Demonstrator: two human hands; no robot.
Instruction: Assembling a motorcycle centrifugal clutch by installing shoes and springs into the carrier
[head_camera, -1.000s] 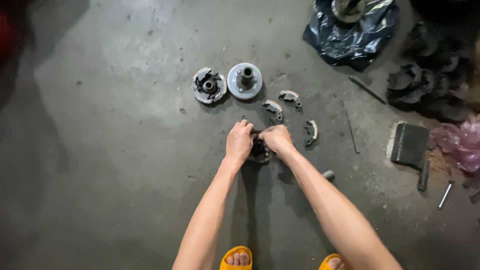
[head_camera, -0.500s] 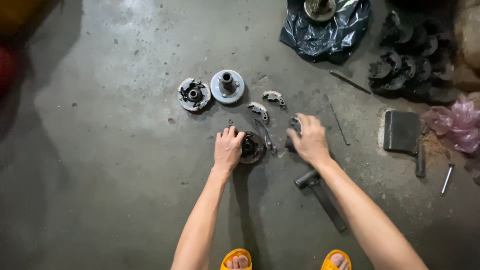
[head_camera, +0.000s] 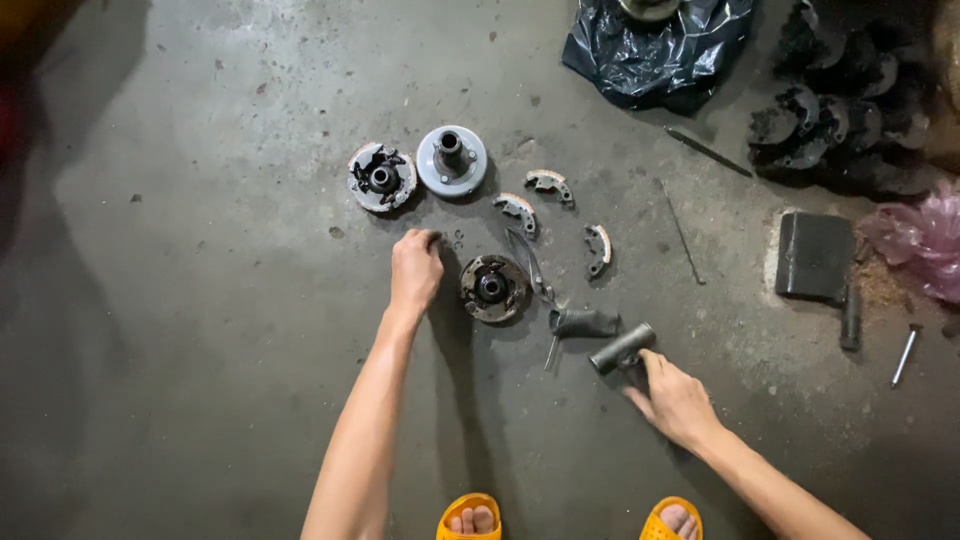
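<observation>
Head view, looking down at a stained concrete floor (head_camera: 200, 300). I see the left hand (head_camera: 415, 270) knuckles up, fingers curled down with the tips on the floor; I cannot tell whether it pinches anything. Just beside it at 3 o'clock lies a dark round clutch plate (head_camera: 493, 288), apart from the hand. At 3 o'clock of the plate lie pliers (head_camera: 535, 270) and, lower, a dark stubby grip (head_camera: 583, 322).

The right hand (head_camera: 675, 400) rests loosely open, its fingertips touching the near end of a short metal hammer (head_camera: 620, 348), which lies on the floor at 11 o'clock of the hand; the fingers are not wrapped round it.

At 12 o'clock of the plate: a second plate (head_camera: 381, 178) and a grey hub (head_camera: 452, 160), side by side. Three curved shoes (head_camera: 548, 183) lie scattered between the hub and a thin rod (head_camera: 680, 230).

At 3 o'clock, well apart: a dark block (head_camera: 814, 255), a bolt (head_camera: 903, 355) and a pink bag (head_camera: 925, 240). At 1 o'clock: a black bag (head_camera: 655, 55) and a heap of dark parts (head_camera: 840, 130). At 6 o'clock: two yellow sandals (head_camera: 472, 515).
</observation>
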